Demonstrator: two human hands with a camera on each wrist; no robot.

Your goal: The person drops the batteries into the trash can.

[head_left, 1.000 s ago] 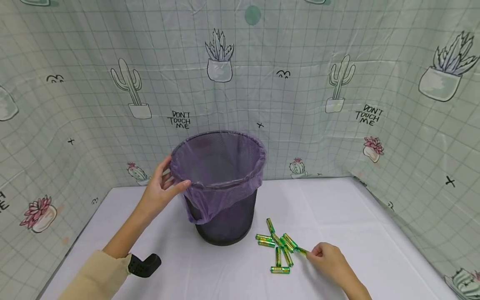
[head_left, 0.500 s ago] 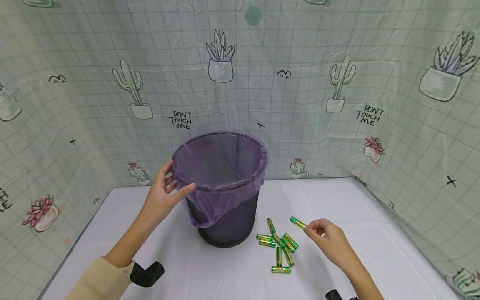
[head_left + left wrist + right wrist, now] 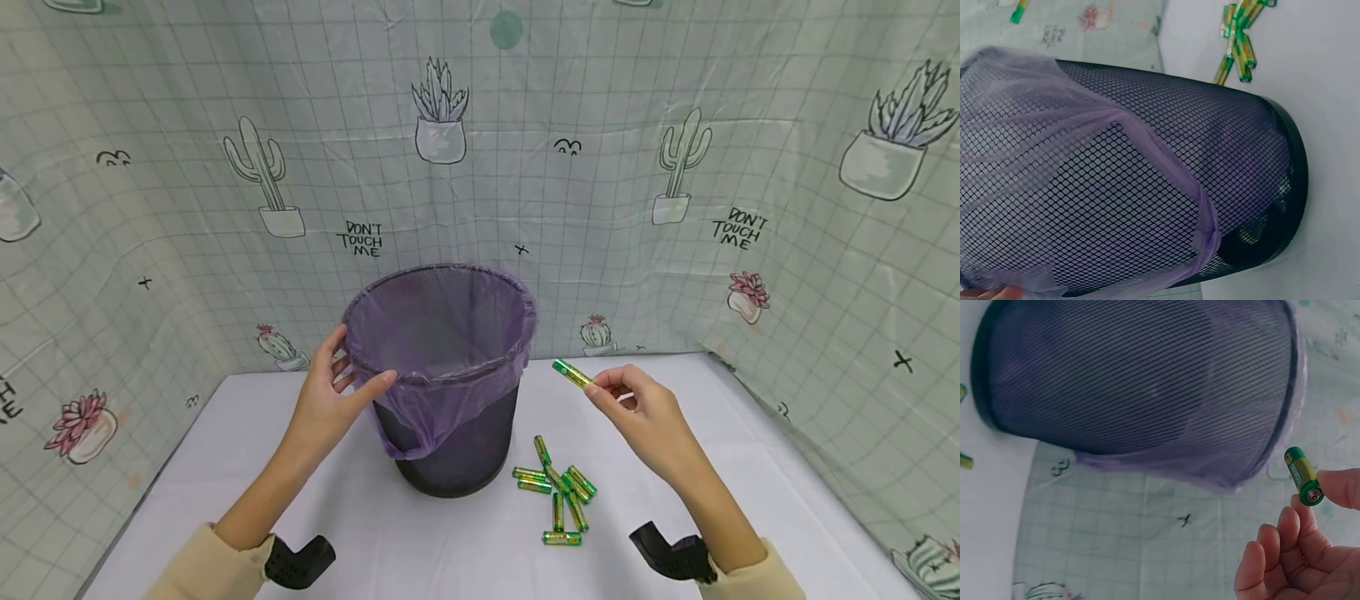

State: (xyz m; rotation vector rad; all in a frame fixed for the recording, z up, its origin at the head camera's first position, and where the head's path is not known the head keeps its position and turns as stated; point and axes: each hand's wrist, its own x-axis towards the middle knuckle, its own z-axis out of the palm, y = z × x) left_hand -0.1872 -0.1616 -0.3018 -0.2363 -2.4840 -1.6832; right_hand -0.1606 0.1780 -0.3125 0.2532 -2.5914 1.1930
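A black mesh wastebasket (image 3: 457,454) stands on the white tabletop, lined with a purple bag (image 3: 438,408) folded over its rim. My left hand (image 3: 322,408) holds it at the left of the rim, thumb in front and the other fingers round the side. Between thumb and fingers my right hand (image 3: 648,421) pinches a green and yellow battery (image 3: 572,372), raised just right of the rim. The right wrist view shows that battery (image 3: 1300,475) tilted, one end facing the camera. Several matching batteries (image 3: 562,539) lie loosely grouped right of the wastebasket's base.
A patterned cloth (image 3: 480,200) with cactus drawings hangs behind and at both sides. Black wrist mounts (image 3: 300,562) sit below both forearms. Through the mesh near the base, green and yellow shapes (image 3: 1254,231) show in the left wrist view.
My right hand has lifted one battery off the group and carried it up toward the wastebasket's rim. The left hand keeps its hold, shifting slightly right with the wastebasket.
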